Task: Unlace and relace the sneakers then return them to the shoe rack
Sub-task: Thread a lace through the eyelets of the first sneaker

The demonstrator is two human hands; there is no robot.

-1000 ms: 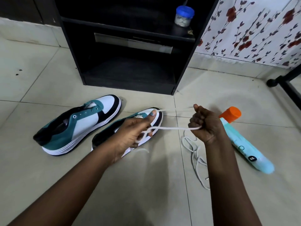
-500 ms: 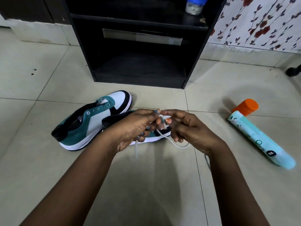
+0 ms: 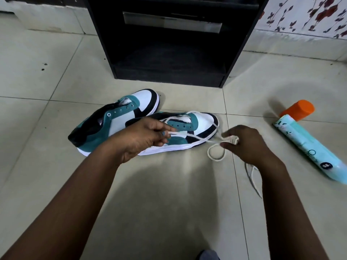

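At centre frame, the lace [image 3: 203,140] is pinched by the left hand [image 3: 144,136] and right hand [image 3: 244,142]; the slack loop could be knotted by pulling.

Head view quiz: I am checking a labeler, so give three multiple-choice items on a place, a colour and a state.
1. Where is the spray can?
A. on the floor right of the shoes
B. in the rack
C. in a shoe

2. What colour is its cap?
A. blue
B. orange
C. black

3. What is the far sneaker's state?
A. fully laced
B. unlaced
C. on the rack

Answers:
1 A, it lies on the tiles.
2 B, plainly orange.
3 B, its eyelets are bare, while both hands hold the white lace of the near sneaker.
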